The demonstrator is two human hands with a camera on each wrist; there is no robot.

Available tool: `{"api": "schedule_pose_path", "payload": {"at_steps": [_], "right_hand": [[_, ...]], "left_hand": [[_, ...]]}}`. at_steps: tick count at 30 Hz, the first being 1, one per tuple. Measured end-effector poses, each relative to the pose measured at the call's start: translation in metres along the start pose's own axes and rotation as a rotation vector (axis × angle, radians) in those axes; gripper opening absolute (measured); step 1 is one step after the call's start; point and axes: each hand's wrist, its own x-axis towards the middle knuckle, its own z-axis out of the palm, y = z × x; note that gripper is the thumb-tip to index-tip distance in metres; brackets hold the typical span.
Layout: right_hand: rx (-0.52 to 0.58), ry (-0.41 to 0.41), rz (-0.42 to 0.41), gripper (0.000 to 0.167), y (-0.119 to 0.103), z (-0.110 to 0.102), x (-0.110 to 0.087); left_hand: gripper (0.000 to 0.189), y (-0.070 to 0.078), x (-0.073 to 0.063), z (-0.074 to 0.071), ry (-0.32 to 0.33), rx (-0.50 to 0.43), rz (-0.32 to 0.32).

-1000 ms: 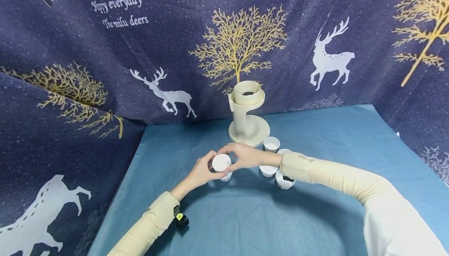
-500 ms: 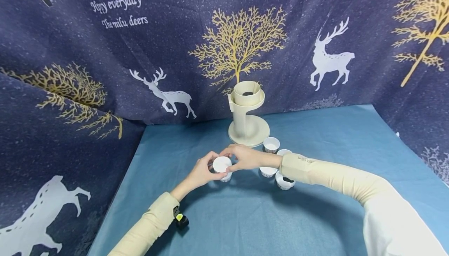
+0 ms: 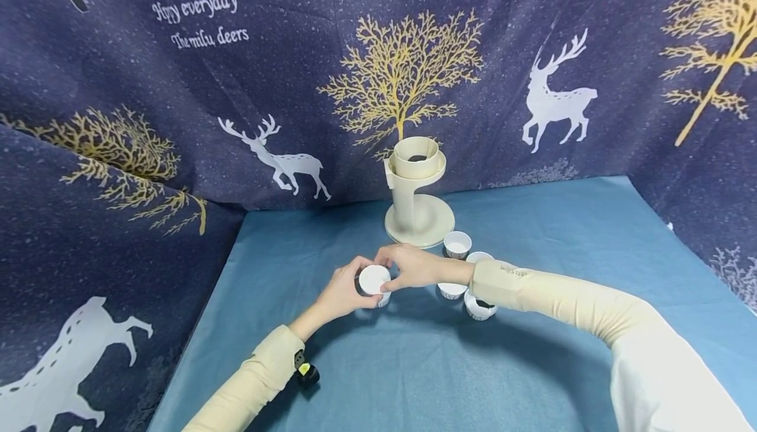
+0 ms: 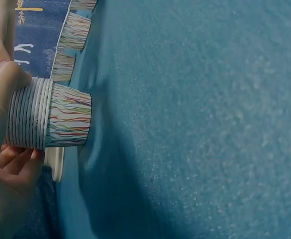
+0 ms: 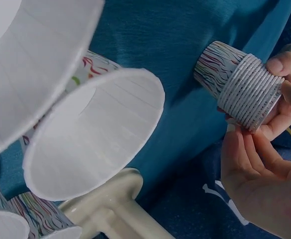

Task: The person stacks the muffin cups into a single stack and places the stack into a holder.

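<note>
A stack of nested white paper baking cups (image 3: 374, 279) with wavy coloured stripes stands base down close over the blue cloth. My left hand (image 3: 343, 292) grips it from the left, thumb in front and fingers behind. From the right, my right hand (image 3: 412, 266) pinches the rims, its thumb at the right of the top cup's mouth. In the left wrist view the tightly spaced rims of the stack (image 4: 68, 117) show above one exposed striped wall. The stack (image 5: 230, 82) appears tilted in the right wrist view, with fingers on both sides of its rims.
Single baking cups stand right of the stack, among them a back cup (image 3: 458, 244) and a front cup (image 3: 480, 307), partly under my right forearm. Behind them rises a cream stand (image 3: 405, 205) with a round base and a cup-shaped piece (image 3: 416, 158) in its ring.
The stack has shifted very slightly down in the head view, toward me, with both hands keeping hold of it. The single cups and the stand have not moved.
</note>
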Motion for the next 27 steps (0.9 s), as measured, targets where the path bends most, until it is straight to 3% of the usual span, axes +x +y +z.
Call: {"api": "schedule_pose_path", "payload": {"at_steps": [9,27], "right_hand": [[0.008,-0.006,-0.008,0.039,-0.0024,-0.0006,-0.0008],[0.025,-0.056,-0.022,0.041,0.0053,-0.0089,-0.0045]], "left_hand": [[0.051,-0.0009,-0.0006,-0.0024,-0.025,-0.076,0.023],[0.042,-0.0021,-0.0001,-0.0035,-0.049,-0.121,0.025]]}}
